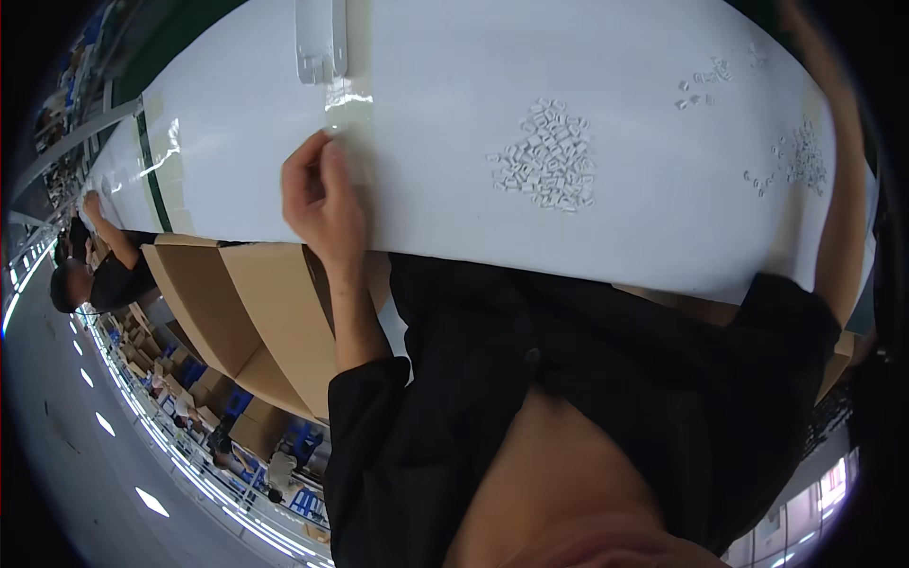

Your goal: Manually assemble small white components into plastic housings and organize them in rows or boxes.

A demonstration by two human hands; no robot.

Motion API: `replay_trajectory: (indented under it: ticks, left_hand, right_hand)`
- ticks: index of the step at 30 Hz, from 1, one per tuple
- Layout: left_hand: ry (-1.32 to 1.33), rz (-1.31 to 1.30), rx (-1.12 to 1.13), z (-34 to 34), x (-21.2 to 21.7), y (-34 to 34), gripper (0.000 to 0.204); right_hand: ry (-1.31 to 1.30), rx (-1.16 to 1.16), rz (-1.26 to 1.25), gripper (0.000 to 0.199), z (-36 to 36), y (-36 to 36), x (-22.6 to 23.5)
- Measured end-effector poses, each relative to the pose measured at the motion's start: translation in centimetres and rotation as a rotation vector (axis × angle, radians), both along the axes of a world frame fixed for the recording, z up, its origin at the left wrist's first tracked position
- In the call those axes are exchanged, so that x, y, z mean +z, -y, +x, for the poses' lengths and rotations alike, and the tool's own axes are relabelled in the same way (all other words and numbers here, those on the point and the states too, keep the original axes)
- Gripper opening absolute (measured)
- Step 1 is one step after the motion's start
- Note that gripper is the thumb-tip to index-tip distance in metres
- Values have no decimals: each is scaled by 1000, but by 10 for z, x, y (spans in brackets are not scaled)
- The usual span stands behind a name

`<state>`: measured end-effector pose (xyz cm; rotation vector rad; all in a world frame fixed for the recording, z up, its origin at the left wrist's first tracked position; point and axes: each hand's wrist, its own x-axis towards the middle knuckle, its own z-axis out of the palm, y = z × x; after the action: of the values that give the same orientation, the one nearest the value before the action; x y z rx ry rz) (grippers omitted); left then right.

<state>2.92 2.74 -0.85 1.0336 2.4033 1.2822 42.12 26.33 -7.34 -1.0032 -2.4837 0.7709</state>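
My left hand [322, 194] is over the white table [426, 142], thumb and fingers pinched together. A small pale spot shows at the fingertips, too small to tell what it is. Just beyond that hand lies a long white plastic channel-shaped part [321, 43], beside a strip of clear tape [357, 95]. A heap of small white plastic pieces [547, 156] sits to the right of the hand. My right arm stretches to the far right edge, where my right hand [800, 33] is blurred and partly cut off; its fingers cannot be made out.
More small white pieces lie in a pile [803, 161] by my right forearm and in a loose scatter [705, 80] farther back. An open cardboard box [270, 312] stands against the table's near edge at left. Another person [104, 260] works at the table's far left end.
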Motion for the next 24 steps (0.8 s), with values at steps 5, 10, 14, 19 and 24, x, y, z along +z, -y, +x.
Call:
replay_trajectory:
  ticks: [5,10,14,19,24]
  left_hand:
    - [-114,-17,-572,30,-2,-27,19]
    - [-258,27,-1017,34,3,-63,15]
    - [-407,-31,-1199,37,9,-81,10]
    - [-636,-5,-1315,34,9,-94,13]
    - [-822,32,-1369,39,13,-110,11]
  right_hand:
    - [-14,321,268,40,-91,116,87]
    - [-222,86,244,40,-97,179,59]
    - [-246,-182,323,36,-75,205,42]
    - [-283,-316,339,31,-71,214,36]
    - [-302,-387,308,28,-62,213,40]
